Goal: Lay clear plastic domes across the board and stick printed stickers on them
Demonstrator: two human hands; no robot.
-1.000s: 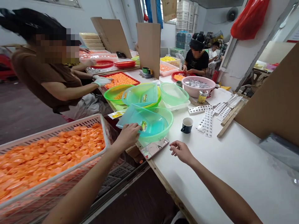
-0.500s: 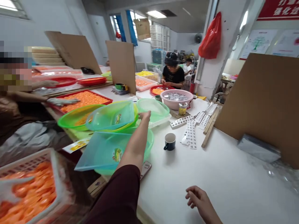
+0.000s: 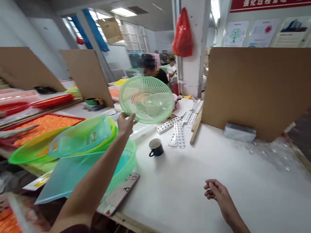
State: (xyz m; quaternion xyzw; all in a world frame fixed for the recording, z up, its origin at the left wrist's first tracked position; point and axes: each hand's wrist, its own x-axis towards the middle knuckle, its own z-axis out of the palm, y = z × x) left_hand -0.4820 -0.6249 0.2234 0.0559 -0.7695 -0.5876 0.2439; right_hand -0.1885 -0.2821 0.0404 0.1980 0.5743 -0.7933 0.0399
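Observation:
My left hand [image 3: 125, 123] grips the near rim of a round, light green plastic colander [image 3: 148, 100] with many small holes. The colander is raised and tilted over the far part of the table, hiding part of what is behind it. My right hand [image 3: 217, 192] is over the white tabletop [image 3: 182, 184] with its fingers apart and loosely bent, holding nothing. A dark blue mug [image 3: 156, 147] with a pale inside stands between the two hands. Below my left forearm, a phone [image 3: 120, 194] lies by the table's edge.
Green and yellow baskets [image 3: 80, 139] are piled at the left beside a red tray [image 3: 80, 119] of orange pieces. Sticker strips [image 3: 179, 134] and a wooden stick [image 3: 196, 129] lie farther back. Cardboard [image 3: 252, 87] stands at right. Another person [image 3: 162, 76] sits opposite.
My left hand has lifted the green colander from beside the stacked baskets, raising it toward the view. My right hand stays over the table. The view has turned to the right.

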